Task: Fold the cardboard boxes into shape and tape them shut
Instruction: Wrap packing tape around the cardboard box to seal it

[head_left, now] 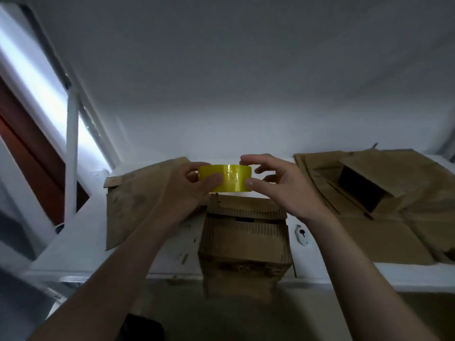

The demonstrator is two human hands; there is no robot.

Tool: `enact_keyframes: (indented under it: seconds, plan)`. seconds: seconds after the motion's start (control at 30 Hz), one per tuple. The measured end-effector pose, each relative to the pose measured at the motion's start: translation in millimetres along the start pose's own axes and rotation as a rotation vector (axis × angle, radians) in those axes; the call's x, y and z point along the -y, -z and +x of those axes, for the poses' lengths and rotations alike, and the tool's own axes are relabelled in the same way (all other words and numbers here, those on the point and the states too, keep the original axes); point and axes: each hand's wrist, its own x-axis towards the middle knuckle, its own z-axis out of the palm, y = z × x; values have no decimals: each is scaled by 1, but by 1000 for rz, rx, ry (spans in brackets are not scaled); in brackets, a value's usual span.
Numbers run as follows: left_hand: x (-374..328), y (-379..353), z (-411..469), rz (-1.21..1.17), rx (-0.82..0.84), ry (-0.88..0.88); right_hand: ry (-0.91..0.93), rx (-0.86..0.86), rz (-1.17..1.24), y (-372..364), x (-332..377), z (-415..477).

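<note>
A yellow roll of tape point(225, 178) is held up in the air between both hands, above a small folded cardboard box point(246, 238) that stands at the front edge of the white table point(320, 274). My left hand point(189, 183) grips the roll's left side, thumb across its front. My right hand point(278, 183) pinches the roll's right edge between thumb and index finger, the other fingers spread. The box's top flaps are folded down with a dark gap between them.
A flat sheet of cardboard point(133, 200) lies to the left of the box. To the right lies a pile of flattened cardboard point(384, 232) with an open box point(364, 190) on it. A small white object point(302, 234) lies by the box. A window point(49, 107) is at left.
</note>
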Motion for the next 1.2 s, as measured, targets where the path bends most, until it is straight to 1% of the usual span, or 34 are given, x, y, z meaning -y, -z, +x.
enact_keyframes:
  seconds: [0.13, 0.2, 0.33, 0.43, 0.5, 0.53, 0.63, 0.7, 0.77, 0.8, 0.87, 0.93, 1.0, 1.07, 1.13, 1.2]
  plan:
    - [9, -5, 1, -37, 8, -21, -32, 123, -142, 5, -3, 7]
    - [13, -12, -1, -29, 32, -49, -55, 135, -112, 3, -5, 5]
    - [15, -22, -3, -36, 70, -58, -122, 71, 58, -1, -4, 0]
    - [14, -22, 2, -48, 3, -72, -132, -6, 15, -6, -5, 1]
    - [9, -24, 10, -28, -53, -68, -138, -98, -10, -11, -4, 1]
    - [7, -26, 12, -12, -36, -45, -133, -145, -17, -12, -3, 2]
    - [4, -31, 13, -62, 127, 68, -91, -210, -46, -12, 0, 0]
    - [5, -25, 12, -201, 193, 101, -57, -205, -84, -10, 2, -2]
    - [5, -15, 15, -414, 236, 108, 6, -225, -102, -12, 0, -4]
    - [5, -12, 17, -513, 257, 109, 1, -250, -68, -13, -2, -4]
    - [4, -11, 20, -632, 290, 93, -104, -293, 86, -15, -7, -5]
    - [4, -13, 21, -663, 326, 65, -247, -297, 236, -15, -12, -6]
    - [5, -16, 22, -668, 378, 33, -331, -243, 379, -12, -15, -6]
    - [5, -18, 21, -647, 448, -8, -321, -153, 450, -8, -15, -8]
    - [7, -18, 20, -600, 511, -63, -244, -88, 382, -2, -15, -11]
    - [9, -17, 20, -564, 521, -100, -164, -65, 297, 6, -12, -14]
